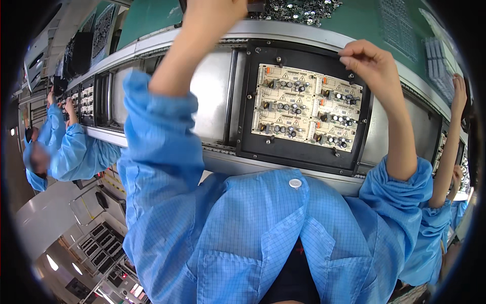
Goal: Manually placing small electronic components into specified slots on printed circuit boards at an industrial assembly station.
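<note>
Boards: six in a panel, seated in black carrier on conveyor.
Left hand: at top edge near metal parts, fingers cropped; can't tell grip.
Right hand: over carrier's upper right corner, thumb and fingertips close together; can't tell if anything's pinched.
In the way: left forearm and right forearm cross conveyor either side of boards.
Far side: green mat under metal parts, clear trays at right.
Neighbours: co-worker left, another sleeve right.
</note>
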`<state>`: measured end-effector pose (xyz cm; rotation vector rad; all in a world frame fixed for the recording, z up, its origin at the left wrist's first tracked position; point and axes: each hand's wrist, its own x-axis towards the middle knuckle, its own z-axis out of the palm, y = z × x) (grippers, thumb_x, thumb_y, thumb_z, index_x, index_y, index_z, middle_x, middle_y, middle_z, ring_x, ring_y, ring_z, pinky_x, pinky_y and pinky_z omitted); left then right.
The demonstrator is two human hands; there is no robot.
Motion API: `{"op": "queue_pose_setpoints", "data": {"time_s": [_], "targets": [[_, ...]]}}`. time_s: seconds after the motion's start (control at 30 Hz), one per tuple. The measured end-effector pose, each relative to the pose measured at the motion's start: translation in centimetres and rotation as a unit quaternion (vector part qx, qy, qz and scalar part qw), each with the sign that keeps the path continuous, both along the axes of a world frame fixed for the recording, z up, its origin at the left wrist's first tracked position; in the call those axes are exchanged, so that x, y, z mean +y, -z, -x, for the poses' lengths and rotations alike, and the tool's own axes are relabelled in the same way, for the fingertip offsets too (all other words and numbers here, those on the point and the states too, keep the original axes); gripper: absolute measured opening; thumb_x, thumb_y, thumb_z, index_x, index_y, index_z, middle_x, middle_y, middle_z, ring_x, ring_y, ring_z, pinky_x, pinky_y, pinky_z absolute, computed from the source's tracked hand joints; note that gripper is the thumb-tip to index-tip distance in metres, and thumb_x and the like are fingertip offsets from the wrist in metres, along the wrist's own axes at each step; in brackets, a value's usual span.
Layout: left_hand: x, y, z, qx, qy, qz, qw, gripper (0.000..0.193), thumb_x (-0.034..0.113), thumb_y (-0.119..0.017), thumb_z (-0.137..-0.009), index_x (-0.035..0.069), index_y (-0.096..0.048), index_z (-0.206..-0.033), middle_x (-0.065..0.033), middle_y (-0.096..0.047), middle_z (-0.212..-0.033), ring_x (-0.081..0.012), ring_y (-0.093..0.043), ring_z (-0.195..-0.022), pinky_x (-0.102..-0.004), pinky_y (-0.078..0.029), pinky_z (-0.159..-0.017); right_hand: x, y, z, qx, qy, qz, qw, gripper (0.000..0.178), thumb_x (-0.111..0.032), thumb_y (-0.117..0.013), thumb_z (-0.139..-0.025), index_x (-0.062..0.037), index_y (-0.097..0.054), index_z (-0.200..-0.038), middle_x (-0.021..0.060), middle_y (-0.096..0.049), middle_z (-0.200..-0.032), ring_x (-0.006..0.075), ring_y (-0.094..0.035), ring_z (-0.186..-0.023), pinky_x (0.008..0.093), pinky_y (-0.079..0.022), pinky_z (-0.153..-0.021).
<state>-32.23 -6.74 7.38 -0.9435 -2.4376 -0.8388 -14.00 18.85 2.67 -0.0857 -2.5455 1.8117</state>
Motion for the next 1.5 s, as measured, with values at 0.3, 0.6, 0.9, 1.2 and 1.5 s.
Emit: {"op": "queue_pose_setpoints", "data": {"time_s": [0.3,0.6,0.9,1.2,1.5], "targets": [[-1.8,0.2,10.2,-0.192,0.075,0.009,0.979,0.013,0.009,-0.069,-0.079,-0.003,-0.07,-0.083,-0.026,-0.067,-0.083,-0.0396,-0.067,-0.086,-0.0461,-0.053,-0.08,-7.8,-2.1,-4.0,0.15,-0.096,-0.31,0.934,0.028,0.006,-0.07,-0.077,-0.0021,-0.066,-0.103,0.0111,-0.065,-0.096,0.0247,-0.063,-0.086,0.0314,-0.051,-0.074],[-1.3,1.3,10.0,-0.03,-0.059,-0.013,0.998,0.012,0.005,-0.07,-0.076,-0.003,-0.073,-0.083,-0.0253,-0.068,-0.081,-0.036,-0.069,-0.081,-0.0412,-0.053,-0.077,-9.5,-2.1,-3.8,0.136,-0.081,-0.381,0.911,0.034,0.005,-0.07,-0.074,-0.0066,-0.063,-0.106,0.0059,-0.068,-0.087,0.0249,-0.06,-0.089,0.0359,-0.047,-0.077],[-2.2,-3.1,2.5,-0.131,-0.002,-0.008,0.991,0.011,0.007,-0.07,-0.078,-0.003,-0.073,-0.083,-0.0237,-0.068,-0.074,-0.0346,-0.068,-0.071,-0.0384,-0.053,-0.068,-9.5,-1.9,-3.8,0.131,-0.077,-0.419,0.895,0.032,-0.002,-0.073,-0.074,-0.0093,-0.065,-0.104,0.0013,-0.069,-0.082,0.0229,-0.059,-0.092,0.0353,-0.045,-0.079],[-6.2,0.5,-7.3,-0.342,0.14,-0.006,0.929,0.012,0.005,-0.066,-0.085,-0.003,-0.068,-0.093,-0.0101,-0.069,-0.073,-0.0122,-0.064,-0.067,-0.0268,-0.05,-0.063,-1.2,0.1,7.0,0.153,0.068,-0.355,0.92,0.017,-0.003,-0.066,-0.083,0.0002,-0.066,-0.1,0.013,-0.068,-0.087,0.0244,-0.066,-0.08,0.0315,-0.053,-0.074],[-7.4,0.7,-12.3,-0.445,0.085,0.02,0.891,0.011,0.005,-0.066,-0.086,-0.004,-0.068,-0.092,-0.0088,-0.069,-0.075,-0.0128,-0.064,-0.07,-0.0275,-0.052,-0.066,-1.2,3.0,10.9,0.178,0.102,-0.28,0.938,0.016,0.002,-0.062,-0.076,0.0036,-0.065,-0.092,0.02,-0.068,-0.079,0.0313,-0.069,-0.075,0.0366,-0.054,-0.069]]}}
